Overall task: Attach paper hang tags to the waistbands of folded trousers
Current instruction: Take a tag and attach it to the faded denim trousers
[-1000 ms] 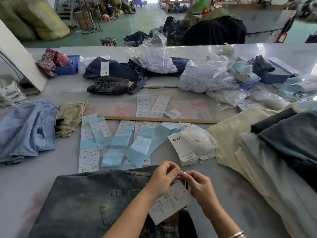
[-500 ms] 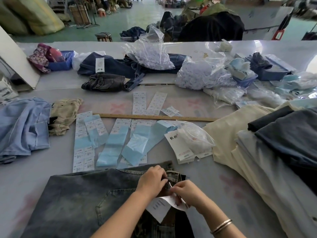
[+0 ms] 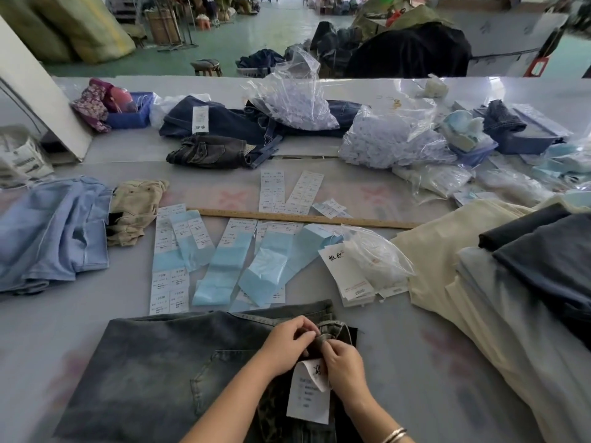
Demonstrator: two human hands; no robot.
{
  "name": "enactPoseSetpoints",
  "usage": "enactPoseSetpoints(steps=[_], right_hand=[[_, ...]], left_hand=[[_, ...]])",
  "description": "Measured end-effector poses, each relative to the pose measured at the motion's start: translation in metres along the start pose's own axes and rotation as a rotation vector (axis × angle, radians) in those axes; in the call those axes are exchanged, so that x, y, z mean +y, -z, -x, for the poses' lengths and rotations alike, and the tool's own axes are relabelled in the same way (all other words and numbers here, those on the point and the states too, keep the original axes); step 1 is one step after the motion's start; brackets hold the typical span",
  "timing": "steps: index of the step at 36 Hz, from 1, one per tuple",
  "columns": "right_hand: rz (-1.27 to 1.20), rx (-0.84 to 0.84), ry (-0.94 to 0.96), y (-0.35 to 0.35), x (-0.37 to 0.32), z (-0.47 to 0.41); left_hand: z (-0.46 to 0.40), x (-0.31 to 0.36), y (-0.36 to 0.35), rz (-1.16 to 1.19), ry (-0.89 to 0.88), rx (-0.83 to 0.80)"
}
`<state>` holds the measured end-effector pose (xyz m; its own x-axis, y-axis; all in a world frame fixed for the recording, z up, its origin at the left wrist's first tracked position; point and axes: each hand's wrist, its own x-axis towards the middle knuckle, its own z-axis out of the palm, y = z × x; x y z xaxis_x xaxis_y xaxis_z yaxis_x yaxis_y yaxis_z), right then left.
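Observation:
Washed grey-blue folded jeans (image 3: 166, 362) lie at the near edge of the table, waistband to the right. My left hand (image 3: 287, 345) pinches a fold of the waistband (image 3: 332, 330) at its top corner. My right hand (image 3: 343, 367) meets it there, fingers curled at the same spot and on the top of a white paper hang tag (image 3: 308, 394) that hangs down over the jeans. The tag's fastening is hidden between my fingers. More white hang tags (image 3: 350, 276) lie stacked beside a clear bag at mid-table.
Blue and white label strips (image 3: 224, 260) and a wooden ruler (image 3: 303, 218) lie beyond the jeans. A stack of folded cream and dark trousers (image 3: 511, 282) fills the right side. Light-blue jeans (image 3: 51, 231) and a beige garment sit left. Clear bags of fasteners (image 3: 390, 139) stand at the back.
Both hands moved from holding the tag above the jeans down onto the waistband corner. The tag now hangs below my hands over the denim.

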<state>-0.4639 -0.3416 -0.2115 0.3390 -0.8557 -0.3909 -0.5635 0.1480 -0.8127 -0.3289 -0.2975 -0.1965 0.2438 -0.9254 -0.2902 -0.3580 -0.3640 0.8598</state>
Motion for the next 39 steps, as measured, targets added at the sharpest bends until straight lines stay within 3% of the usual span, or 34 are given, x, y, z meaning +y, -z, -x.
enactPoseSetpoints(steps=[11,23,30,39], right_hand=[[-0.037,0.039,0.093,-0.003,0.008,0.004],[-0.077,-0.037,0.131,0.004,0.009,0.007],[-0.036,-0.022,0.198,0.006,0.007,0.011],[0.014,-0.185,0.19,0.017,0.001,0.008]], left_hand=[[-0.005,0.003,0.012,-0.004,-0.021,-0.131],[0.001,0.005,0.013,-0.039,-0.046,-0.096],[-0.001,0.009,0.03,0.026,0.011,-0.234],[-0.007,0.016,0.028,-0.144,-0.031,-0.267]])
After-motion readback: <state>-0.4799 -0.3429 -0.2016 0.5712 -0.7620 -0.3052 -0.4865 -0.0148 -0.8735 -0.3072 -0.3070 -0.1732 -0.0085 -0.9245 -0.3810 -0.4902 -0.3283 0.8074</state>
